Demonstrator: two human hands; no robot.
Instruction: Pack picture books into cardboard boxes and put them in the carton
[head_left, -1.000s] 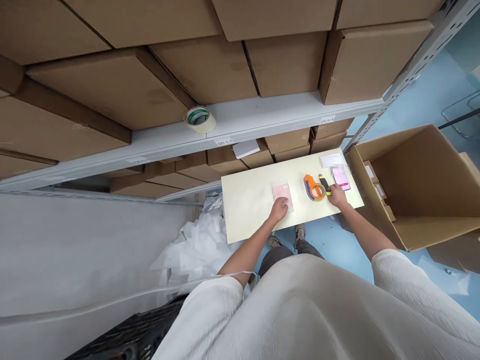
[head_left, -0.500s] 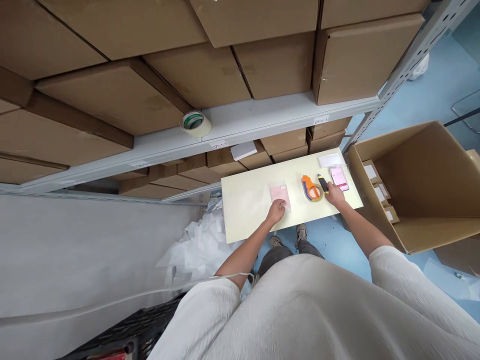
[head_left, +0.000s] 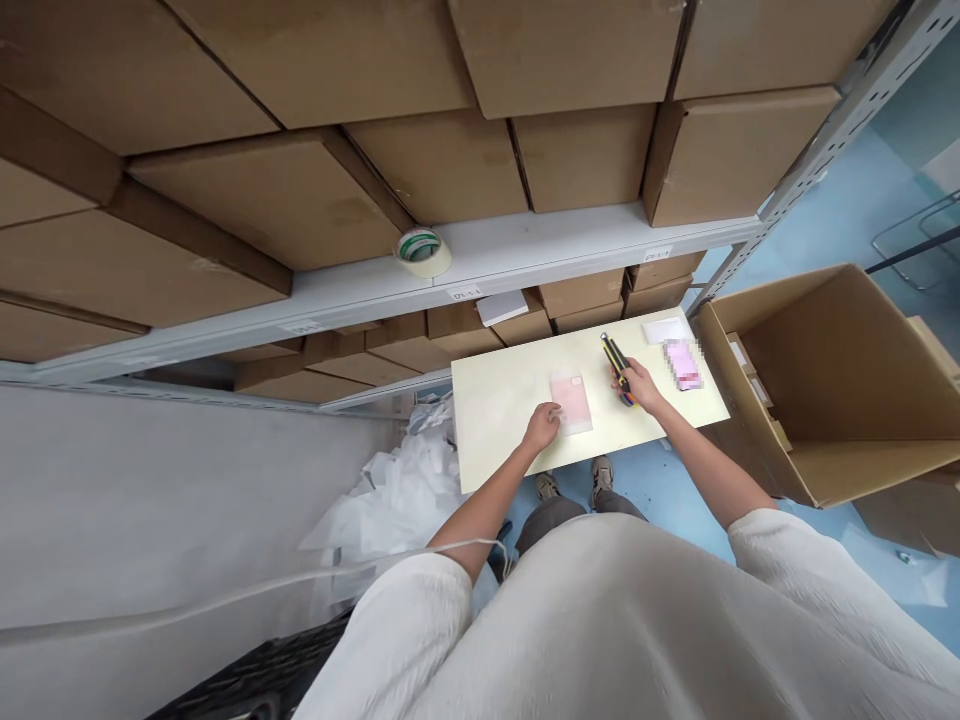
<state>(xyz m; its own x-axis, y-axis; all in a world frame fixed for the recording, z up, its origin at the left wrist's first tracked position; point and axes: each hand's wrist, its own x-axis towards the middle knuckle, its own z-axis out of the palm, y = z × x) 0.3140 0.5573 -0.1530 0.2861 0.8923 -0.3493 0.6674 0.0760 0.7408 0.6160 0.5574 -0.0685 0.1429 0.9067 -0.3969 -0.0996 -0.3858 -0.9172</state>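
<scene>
My left hand (head_left: 541,428) has its fingers curled together at the left edge of a flat pink packet (head_left: 574,405) in a clear sleeve, which lies on the pale tabletop (head_left: 495,400). In my right hand (head_left: 639,384) is a black and yellow utility knife (head_left: 613,350), its front end pointing up and left, away from me. Bits of blue and orange show just under that hand; the rest of the orange tape dispenser is hidden there. Right of the hand lies a phone with a pink screen (head_left: 682,366), partly blurred out.
A white packet (head_left: 666,330) lies at the table's far right corner. A large open carton (head_left: 862,370) stands to the right, small boxes inside. Shelves of brown boxes (head_left: 435,165) rise ahead, with a tape roll (head_left: 423,252) on the ledge. White wrapping (head_left: 382,500) is heaped at left.
My right hand has picked up the utility knife and moved it left, over the orange tape dispenser. My left hand has shifted from the pink packet's lower part to its left edge.
</scene>
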